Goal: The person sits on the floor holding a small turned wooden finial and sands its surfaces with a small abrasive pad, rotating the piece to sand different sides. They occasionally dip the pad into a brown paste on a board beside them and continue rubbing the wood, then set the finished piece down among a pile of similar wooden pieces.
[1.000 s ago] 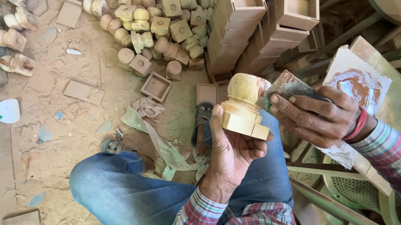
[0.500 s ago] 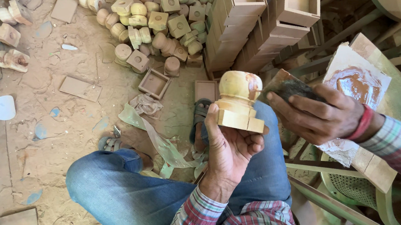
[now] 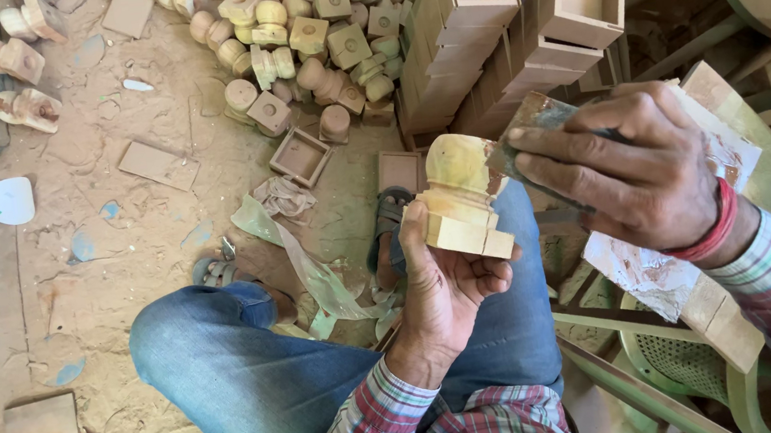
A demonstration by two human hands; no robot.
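A stack of open wooden boxes (image 3: 519, 27) is seen beyond the turned wooden piece (image 3: 459, 200), with a heap of similar turned blanks (image 3: 307, 37) to its far left. The one piece in hand is gripped at its square base by the closed left hand (image 3: 442, 287), its long axis upright and slightly tilted. One sandpaper scrap (image 3: 530, 127) is pinched in the right hand (image 3: 627, 170), pressed against the piece's rounded top from the right.

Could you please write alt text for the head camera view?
The left hand holds a turned wooden piece while the right hand presses sandpaper against it. Similar pieces and open wooden boxes lie piled beyond.
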